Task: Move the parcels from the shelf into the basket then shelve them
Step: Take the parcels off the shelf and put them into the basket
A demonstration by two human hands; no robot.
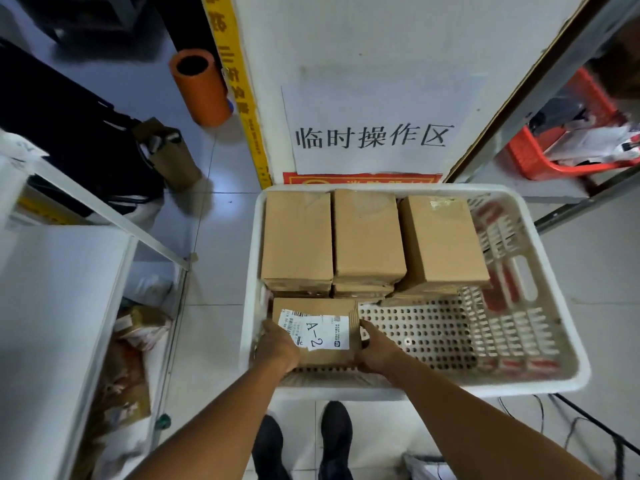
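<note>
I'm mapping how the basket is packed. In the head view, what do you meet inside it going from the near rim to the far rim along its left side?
Near rim of the white basket → left hand → labelled A-2 parcel → plain brown parcel against the far rim.

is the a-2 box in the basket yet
In: the A-2 box sits on the basket floor, both hands gripping it.
</note>
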